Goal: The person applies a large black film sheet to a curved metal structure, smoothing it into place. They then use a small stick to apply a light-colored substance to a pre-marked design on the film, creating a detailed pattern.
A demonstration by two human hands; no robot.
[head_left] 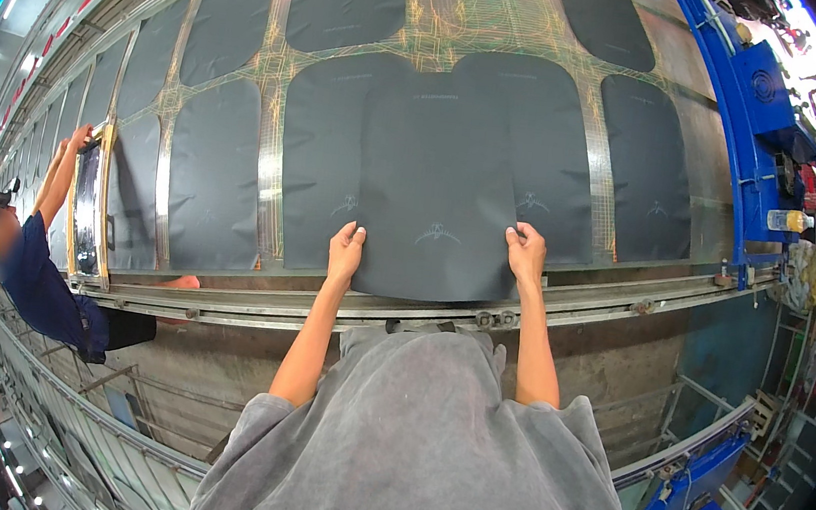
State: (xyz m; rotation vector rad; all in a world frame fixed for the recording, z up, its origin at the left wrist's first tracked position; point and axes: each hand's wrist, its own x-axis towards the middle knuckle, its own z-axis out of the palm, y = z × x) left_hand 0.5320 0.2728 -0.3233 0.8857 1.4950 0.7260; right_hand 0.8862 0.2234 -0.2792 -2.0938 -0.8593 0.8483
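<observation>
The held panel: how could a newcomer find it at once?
Start at the long table, by the grey shirt. Just beyond it, the left hand and right hand hold the dark panel; it alone is held, overlapping both neighbours.

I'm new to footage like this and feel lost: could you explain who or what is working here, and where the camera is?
There is no machine doing the handling: these are a person's bare hands. The single picture comes from a wide fisheye camera on their head, looking down, so straight edges bend near the rim.

The left hand and right hand grip the near side edges of a dark panel. Beneath it is a long table marked with coloured lines, bearing rows of similar flat sheets.

At left, a co-worker in dark blue holds an upright frame. Blue equipment stands at right.
</observation>
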